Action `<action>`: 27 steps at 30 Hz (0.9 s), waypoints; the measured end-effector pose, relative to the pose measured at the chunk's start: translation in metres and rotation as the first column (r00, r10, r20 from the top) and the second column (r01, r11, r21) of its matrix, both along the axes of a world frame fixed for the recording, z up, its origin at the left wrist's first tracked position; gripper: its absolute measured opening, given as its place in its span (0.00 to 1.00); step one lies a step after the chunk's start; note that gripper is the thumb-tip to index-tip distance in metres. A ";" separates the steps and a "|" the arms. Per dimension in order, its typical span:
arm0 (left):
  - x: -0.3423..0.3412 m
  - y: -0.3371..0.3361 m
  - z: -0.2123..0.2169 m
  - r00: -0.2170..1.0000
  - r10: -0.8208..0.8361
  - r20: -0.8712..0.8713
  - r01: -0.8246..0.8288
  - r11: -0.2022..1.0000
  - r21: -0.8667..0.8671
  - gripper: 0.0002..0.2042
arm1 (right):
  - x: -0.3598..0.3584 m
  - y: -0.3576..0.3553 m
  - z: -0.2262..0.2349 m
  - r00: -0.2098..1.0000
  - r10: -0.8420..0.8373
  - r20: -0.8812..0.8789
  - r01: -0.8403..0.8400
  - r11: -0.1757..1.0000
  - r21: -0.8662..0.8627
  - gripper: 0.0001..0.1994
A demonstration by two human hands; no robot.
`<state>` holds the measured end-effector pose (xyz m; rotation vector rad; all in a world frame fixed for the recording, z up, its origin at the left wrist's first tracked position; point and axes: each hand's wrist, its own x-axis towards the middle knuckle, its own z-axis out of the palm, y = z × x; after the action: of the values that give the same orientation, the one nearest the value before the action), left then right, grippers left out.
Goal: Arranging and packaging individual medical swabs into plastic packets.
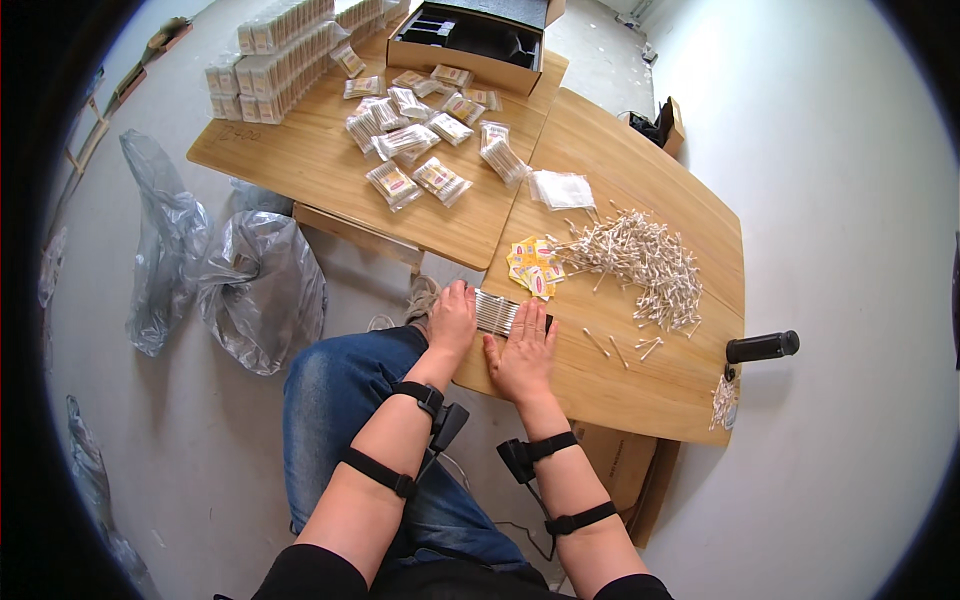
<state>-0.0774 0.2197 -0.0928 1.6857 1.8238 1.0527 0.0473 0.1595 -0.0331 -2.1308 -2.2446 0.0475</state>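
Note:
A row of cotton swabs [494,312] lies side by side in what looks like a flat black holder [548,323] at the table's near edge. My left hand [452,320] has its fingers bent closely around the left end of this holder; the fingertips are partly hidden. Across the right end of the row lies my right hand [524,355], palm down, fingers stretched out and touching the swabs. Just beyond the row sits a small heap of yellow and white printed cards [535,268]. A large pile of loose cotton swabs [640,262] spreads to the right, with several single swabs [620,350] nearer me.
Clear bags [562,190] lie beyond the cards. Filled swab packets [405,142] are scattered on the left table, near stacked packs [265,75] and an open cardboard box [470,45]. A black cylinder [762,347] juts from the right edge. Grey plastic bags [262,285] stand at left.

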 end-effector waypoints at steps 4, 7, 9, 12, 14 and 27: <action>-0.001 -0.001 0.001 1.000 0.019 0.018 -0.019 1.000 0.024 0.15 | 0.016 0.008 -0.003 0.993 0.086 -0.076 -0.072 0.983 0.169 0.35; 0.005 -0.006 0.015 0.998 0.038 -0.052 -0.037 0.999 0.012 0.19 | 0.042 0.032 0.010 0.955 0.030 -0.295 0.086 0.923 0.374 0.21; 0.004 -0.008 0.016 0.992 0.060 -0.113 -0.057 0.998 0.028 0.22 | 0.047 0.047 0.015 0.964 0.012 -0.266 0.089 0.927 0.364 0.21; 0.005 -0.007 0.013 0.990 0.023 -0.141 -0.037 0.994 -0.100 0.26 | 0.049 0.059 0.015 0.976 0.006 -0.218 0.072 0.933 0.352 0.19; 0.005 -0.007 0.010 0.989 0.016 -0.146 -0.029 0.996 -0.087 0.26 | 0.046 0.061 0.015 0.987 0.030 -0.157 0.018 0.955 0.295 0.17; 0.006 -0.009 0.010 0.990 0.024 -0.136 -0.040 0.993 -0.113 0.25 | 0.034 0.063 0.027 0.994 0.086 -0.060 -0.060 0.933 0.354 0.11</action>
<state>-0.0717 0.2111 -0.0825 1.6998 1.9626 0.8463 0.0812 0.2222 -0.0066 -1.8291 -2.0989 -0.2497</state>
